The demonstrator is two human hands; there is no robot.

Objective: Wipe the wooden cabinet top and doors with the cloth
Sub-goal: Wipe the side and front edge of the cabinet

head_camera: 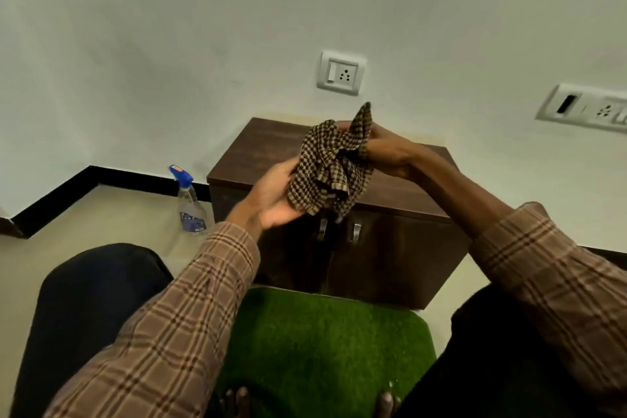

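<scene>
Bunched into a loose wad, a brown-and-tan checked cloth [330, 168] is held in the air above the front edge of a dark wooden cabinet [258, 149], clear of its top. The cloth's lower folds are cupped from beneath and from the left by the left hand [274, 195], whose fingers are curled against the fabric. One twisted upper corner is gripped by the right hand [386, 149], fingers closed round it, so that a peak of fabric is left standing above the knuckles. Both forearms are covered by brown plaid sleeves [190, 309].

The cabinet is set against a pale wall, and its two doors are seen shut, with a pair of metal handles [339, 231] side by side at the centre, just below the hanging cloth. A clear spray bottle [190, 204] with a blue trigger head is stood upright on the floor just beside the cabinet's left side. A green grass-textured mat [322, 349] is laid on the floor in front of the doors. Two white socket plates [341, 72] are mounted on the wall above.
</scene>
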